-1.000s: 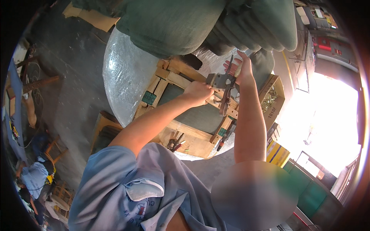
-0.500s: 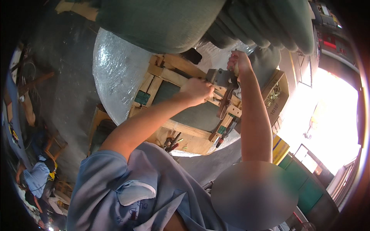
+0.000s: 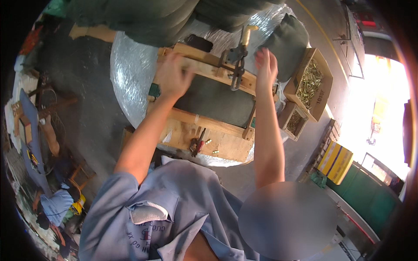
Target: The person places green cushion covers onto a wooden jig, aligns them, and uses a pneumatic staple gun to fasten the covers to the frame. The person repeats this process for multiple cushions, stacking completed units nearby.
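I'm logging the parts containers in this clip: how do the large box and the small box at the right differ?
Size: the large box is clearly bigger than the small box.
Contents: the large box holds a heap of long, brass-coloured pieces; the small box holds much finer bits.
Place: the small box sits nearer the wearer; the large box is farther out.
Both are open-topped and roughly rectangular.

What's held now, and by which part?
Nothing visibly held. Right hand is beside the clamp, off its handle; left hand is blurred, so a small item can't be excluded.
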